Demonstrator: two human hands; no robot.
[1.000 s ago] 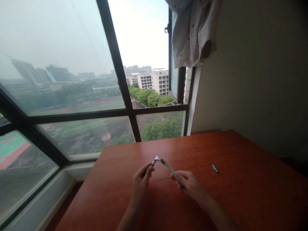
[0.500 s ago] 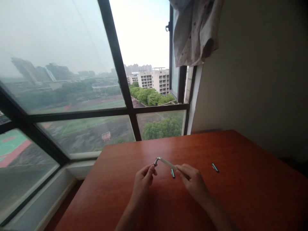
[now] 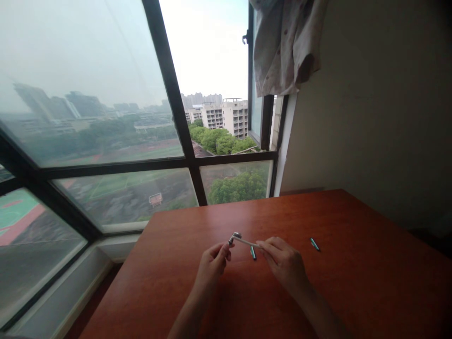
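Observation:
A slim silver razor handle [image 3: 243,241] with a bent metal head [image 3: 234,235] is held low over the red-brown table [image 3: 353,282]. My right hand [image 3: 284,263] grips its rear end, fingers closed round it. My left hand [image 3: 213,263] has its fingers pinched together just below the head; what they hold, if anything, is hidden. A small teal cartridge [image 3: 253,253] lies on the table between my hands, under the handle. A second teal cartridge [image 3: 315,244] lies further right.
The table stands in a corner, with a large dark-framed window [image 3: 176,117] beyond its far and left edges and a plain wall [image 3: 370,117] on the right. A pale cloth [image 3: 282,47] hangs at the top of the window.
A teal cartridge that my left hand held at the razor's head one second ago now lies on the table. The handle has sunk lower and flatter, and my right hand has moved slightly right.

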